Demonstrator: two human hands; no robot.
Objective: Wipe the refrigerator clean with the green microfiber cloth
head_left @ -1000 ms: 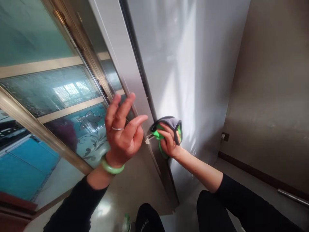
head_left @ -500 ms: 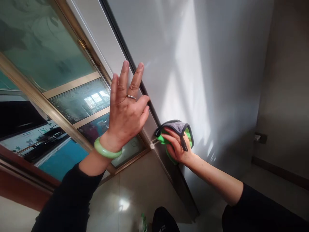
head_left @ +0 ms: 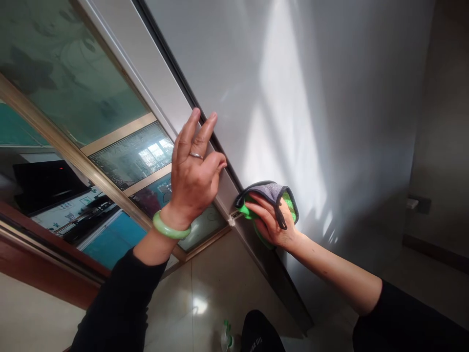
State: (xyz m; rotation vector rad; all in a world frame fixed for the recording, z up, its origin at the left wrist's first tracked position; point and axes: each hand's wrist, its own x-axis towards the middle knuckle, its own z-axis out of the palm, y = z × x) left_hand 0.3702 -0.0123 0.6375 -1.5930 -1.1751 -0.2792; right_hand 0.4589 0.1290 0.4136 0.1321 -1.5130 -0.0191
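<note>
My right hand (head_left: 273, 222) is closed around a grey and green cloth (head_left: 269, 189) with black edging, pressed against the edge of a tall grey refrigerator (head_left: 293, 122). The cloth lies by the gap between the upper and lower doors, close to a small white hinge piece (head_left: 231, 221). My left hand (head_left: 196, 171), wearing a ring and a pale green bangle (head_left: 171, 227), is higher up at the upper door's edge (head_left: 146, 63). Some of its fingers are stretched out, while the index finger bends toward the thumb. Nothing shows in it; whether it touches the door I cannot tell.
A gold-framed glass door (head_left: 120, 129) stands at the left, with a kitchen counter beyond it. On the tiled floor (head_left: 205, 278) are a bottle with a green top (head_left: 227, 335) and my dark shoe (head_left: 260, 332). A wall socket (head_left: 421, 204) is at the right.
My left hand has shifted slightly down, its stretched fingers drawing closer together. My right hand and the cloth stay at nearly the same spot. The view has tilted slightly.
</note>
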